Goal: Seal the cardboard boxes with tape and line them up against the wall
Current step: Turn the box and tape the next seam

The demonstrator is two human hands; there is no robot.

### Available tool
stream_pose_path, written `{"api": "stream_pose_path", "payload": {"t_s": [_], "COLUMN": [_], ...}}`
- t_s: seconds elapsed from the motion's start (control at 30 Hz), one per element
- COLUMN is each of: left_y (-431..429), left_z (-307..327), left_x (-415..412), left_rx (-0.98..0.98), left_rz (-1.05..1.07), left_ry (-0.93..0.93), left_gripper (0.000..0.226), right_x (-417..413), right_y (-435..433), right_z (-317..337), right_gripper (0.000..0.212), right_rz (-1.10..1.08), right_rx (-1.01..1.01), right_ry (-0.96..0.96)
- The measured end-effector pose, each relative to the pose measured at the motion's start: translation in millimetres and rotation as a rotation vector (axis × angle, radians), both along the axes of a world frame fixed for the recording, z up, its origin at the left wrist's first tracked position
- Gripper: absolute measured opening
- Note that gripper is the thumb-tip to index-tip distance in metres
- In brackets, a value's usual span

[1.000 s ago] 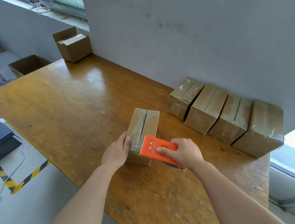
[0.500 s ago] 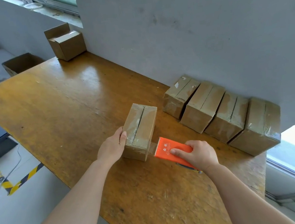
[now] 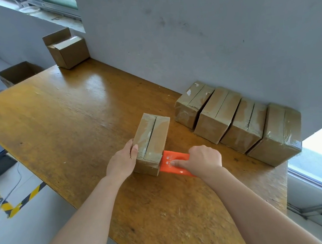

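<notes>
A taped cardboard box point(image 3: 153, 138) lies on the wooden table point(image 3: 63, 122), its top seam running away from me. My left hand point(image 3: 122, 160) grips its near left corner. My right hand point(image 3: 202, 160) holds an orange tape dispenser point(image 3: 171, 162) pressed against the box's near right end face. Several sealed boxes point(image 3: 238, 123) stand in a row against the grey wall point(image 3: 207, 40) to the right.
An unsealed box with a raised flap point(image 3: 67, 49) stands at the table's far corner by the wall. An open carton point(image 3: 18, 73) sits beyond the table's far left edge. Floor with yellow-black tape point(image 3: 17, 204) lies left of the table edge.
The dispenser came off the top of the box, moved right and down, and now presses against the box's near end. My left hand stayed on the box's corner.
</notes>
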State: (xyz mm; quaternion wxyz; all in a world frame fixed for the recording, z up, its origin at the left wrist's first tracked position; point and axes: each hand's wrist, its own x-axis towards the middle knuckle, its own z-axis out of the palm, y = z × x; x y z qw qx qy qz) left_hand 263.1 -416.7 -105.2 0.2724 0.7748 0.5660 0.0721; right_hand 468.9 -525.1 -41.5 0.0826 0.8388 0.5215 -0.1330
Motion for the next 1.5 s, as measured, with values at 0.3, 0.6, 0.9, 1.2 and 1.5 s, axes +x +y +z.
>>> {"api": "stream_pose_path", "payload": {"t_s": [0.3,0.6,0.9,1.2,1.5], "left_y": [-3.1,-3.2,-13.5,-10.6,10.4], "left_z": [0.6,4.3,17.4,8.1,6.2], "left_x": [1.5,1.1,20.9,38.9,31.9], "left_rx": [0.005,-0.001,0.224,0.233,0.265], "left_rz": [0.002,-0.005,0.126,-0.159,-0.242], "left_ry": [-0.041,-0.036,0.013,0.325,0.396], "left_gripper": [0.054,0.051,0.057,0.084,0.083], "right_x": [-24.3,-31.4,-10.5,-5.8,4.9], "right_y": [30.0,38.0,12.8,-0.7,-31.8], "right_z": [26.1,36.6,13.9,-2.6,-37.4], "right_gripper": [0.054,0.053,0.067,0.071,0.071], "right_rz": [-0.002,0.022,-0.119,-0.171,-0.226], "right_rx": [-0.098,-0.115,-0.082,-0.002,0.168], "right_ry": [-0.100,-0.136,0.061,0.203,0.414]}}
